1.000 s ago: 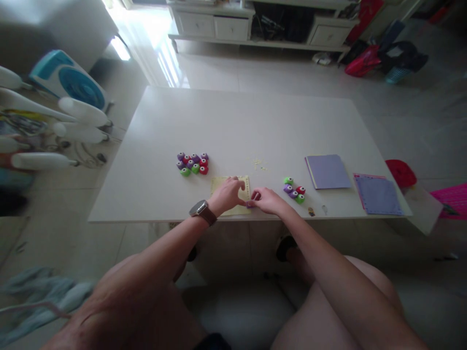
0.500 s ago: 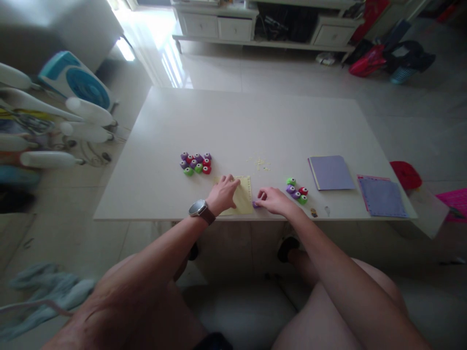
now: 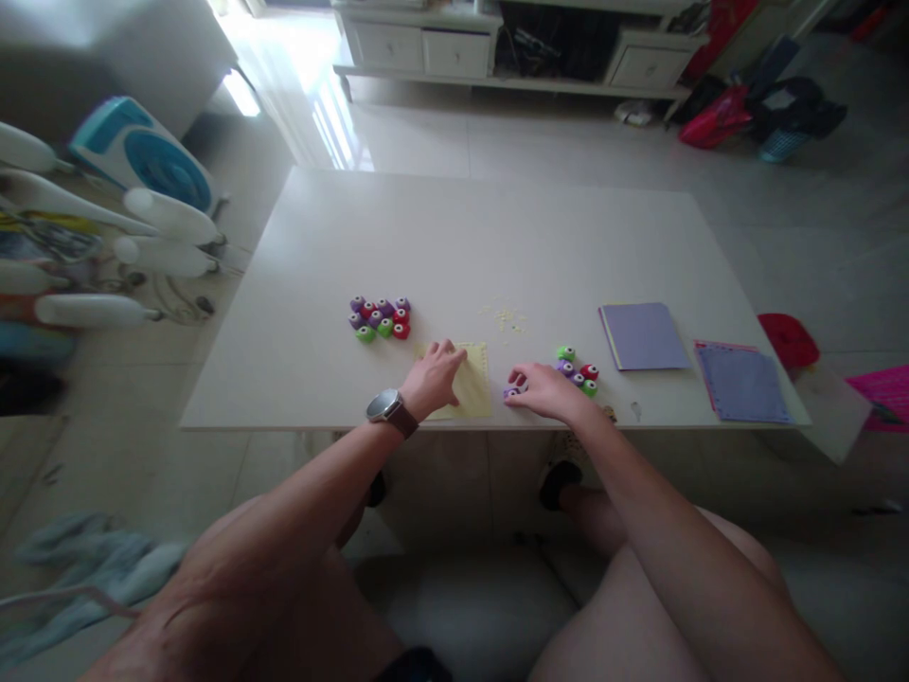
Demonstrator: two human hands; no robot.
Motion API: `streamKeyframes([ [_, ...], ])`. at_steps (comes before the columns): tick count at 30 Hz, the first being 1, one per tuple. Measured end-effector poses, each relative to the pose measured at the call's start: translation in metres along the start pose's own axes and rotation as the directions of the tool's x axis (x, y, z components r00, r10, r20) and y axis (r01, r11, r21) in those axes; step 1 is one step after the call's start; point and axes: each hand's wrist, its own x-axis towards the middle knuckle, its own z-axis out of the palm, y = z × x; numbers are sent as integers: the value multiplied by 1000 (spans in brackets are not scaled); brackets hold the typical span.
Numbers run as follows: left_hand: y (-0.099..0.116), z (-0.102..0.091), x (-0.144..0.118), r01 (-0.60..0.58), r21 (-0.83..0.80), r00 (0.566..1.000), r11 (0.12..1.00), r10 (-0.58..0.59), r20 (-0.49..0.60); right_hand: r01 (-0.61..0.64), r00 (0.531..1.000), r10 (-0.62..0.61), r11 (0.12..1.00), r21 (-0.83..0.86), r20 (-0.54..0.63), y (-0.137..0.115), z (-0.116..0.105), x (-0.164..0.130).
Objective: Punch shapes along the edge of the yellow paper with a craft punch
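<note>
My left hand (image 3: 435, 379) lies with fingers spread on a sheet of yellow paper (image 3: 474, 384) at the table's front edge. Small punched marks run along the paper's top and right edges. Just right of the sheet, my right hand (image 3: 538, 388) grips a small purple craft punch (image 3: 510, 392) between thumb and fingers, apart from the paper. Close beyond that hand sits a group of purple, red and green craft punches (image 3: 579, 379). Another cluster of craft punches (image 3: 380, 317) stands to the left, beyond my left hand.
Tiny yellow paper bits (image 3: 508, 319) are scattered on the white table (image 3: 454, 237). A stack of purple paper (image 3: 645, 337) lies to the right, with edge-punched sheets (image 3: 751, 386) past it. A small clear item (image 3: 635, 410) rests near the front edge.
My right hand has moved slightly right with the purple craft punch, away from the yellow paper's right edge. My left hand stays on the sheet.
</note>
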Motion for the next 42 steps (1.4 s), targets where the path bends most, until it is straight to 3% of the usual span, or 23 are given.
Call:
streamKeyframes([
  [4, 1, -1, 0, -1, 4, 1000, 1000, 1, 2, 75, 997, -76, 990, -122, -2, -4, 9, -2],
  [8, 1, -1, 0, -1, 2, 1000, 1000, 1, -1, 106, 994, -109, 989, -102, -29, -5, 11, 0],
  [18, 1, -1, 0, 5, -10, 1000, 1000, -5, 11, 41, 995, -56, 986, -160, -88, 13, -6, -2],
  [27, 4, -3, 0, 23, 28, 999, 999, -25, 38, -31, 999, 37, 951, -307, 13, -2, -1, -10],
  [35, 5, -3, 0, 21, 44, 999, 999, -23, 39, 132, 991, -124, 958, -256, 48, -6, -3, -10],
  [42, 6, -3, 0, 23, 54, 999, 998, -25, 39, 97, 994, -77, 950, -298, 76, -9, 4, -11],
])
